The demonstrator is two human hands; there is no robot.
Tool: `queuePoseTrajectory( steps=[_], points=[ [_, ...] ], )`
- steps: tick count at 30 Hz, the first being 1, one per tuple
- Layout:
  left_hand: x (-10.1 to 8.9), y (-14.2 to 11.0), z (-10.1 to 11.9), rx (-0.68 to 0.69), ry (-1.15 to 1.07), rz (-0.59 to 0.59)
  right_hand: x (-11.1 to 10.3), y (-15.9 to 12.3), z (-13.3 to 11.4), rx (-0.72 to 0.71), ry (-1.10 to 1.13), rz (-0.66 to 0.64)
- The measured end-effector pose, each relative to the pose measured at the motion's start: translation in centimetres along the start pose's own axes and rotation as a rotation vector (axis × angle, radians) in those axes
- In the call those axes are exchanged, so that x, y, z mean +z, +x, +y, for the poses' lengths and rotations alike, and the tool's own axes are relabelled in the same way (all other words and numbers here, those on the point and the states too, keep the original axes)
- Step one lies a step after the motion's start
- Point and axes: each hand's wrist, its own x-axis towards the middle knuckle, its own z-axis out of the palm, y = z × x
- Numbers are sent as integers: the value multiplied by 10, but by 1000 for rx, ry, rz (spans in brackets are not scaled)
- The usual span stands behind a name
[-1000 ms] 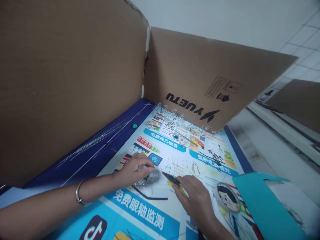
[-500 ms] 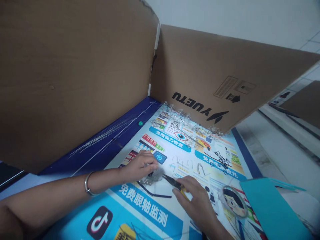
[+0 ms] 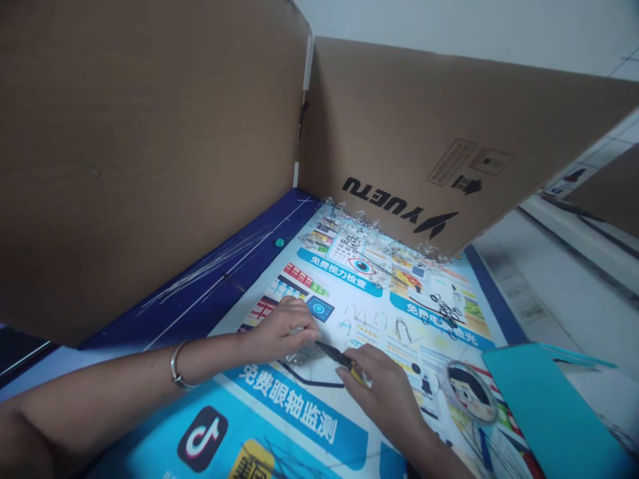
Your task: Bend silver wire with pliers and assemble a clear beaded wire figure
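My left hand (image 3: 289,329), with a silver bangle (image 3: 177,364) at the wrist, has its fingers closed over a clear, glassy-looking piece (image 3: 305,354) with wire; its exact kind is blurred. In my right hand (image 3: 384,392) is a pair of yellow-handled pliers (image 3: 344,362), dark jaws pointing left. The plier tips meet the clear piece just beside my left fingertips. Under the hands a printed poster sheet (image 3: 344,399) covers the table, and a dark bent strip (image 3: 314,380) lies or is printed there. Bent wire hooks (image 3: 402,329) lie beyond.
Cardboard walls (image 3: 399,120) stand left and behind. Clear wire pieces (image 3: 369,229) line the back wall. Small black rings (image 3: 444,309) lie to the right, near a teal box or folder (image 3: 559,399). Thin wires (image 3: 214,263) and a green bead-like item (image 3: 279,243) are at left.
The plier tips have come left and up to the clear piece at my left fingertips. My left hand keeps its hold. The camera view has shifted somewhat.
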Motion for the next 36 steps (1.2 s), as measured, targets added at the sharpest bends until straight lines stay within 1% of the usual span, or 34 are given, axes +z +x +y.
queuePoseTrajectory(
  steps=[7,11,15,19,23,27,31,36],
  points=[
    [-2,1,-6,-196,-207,56,2,-4,8,152,121,43],
    [-1,0,-11,-259,-223,66,8,-7,11,167,140,46],
    [-1,0,-15,-274,-204,64,14,-9,14,145,128,86],
    [-4,1,-18,-278,-194,26,16,-10,14,112,103,141],
    [-5,2,-19,-245,-172,-18,18,-11,16,77,88,165],
    [-6,3,-21,-227,-167,-23,20,-11,17,46,85,201],
    [-6,3,-22,-251,-165,-31,20,-11,17,39,92,190],
    [-5,2,-25,-241,-134,-29,19,-11,17,63,94,169]
  ],
)
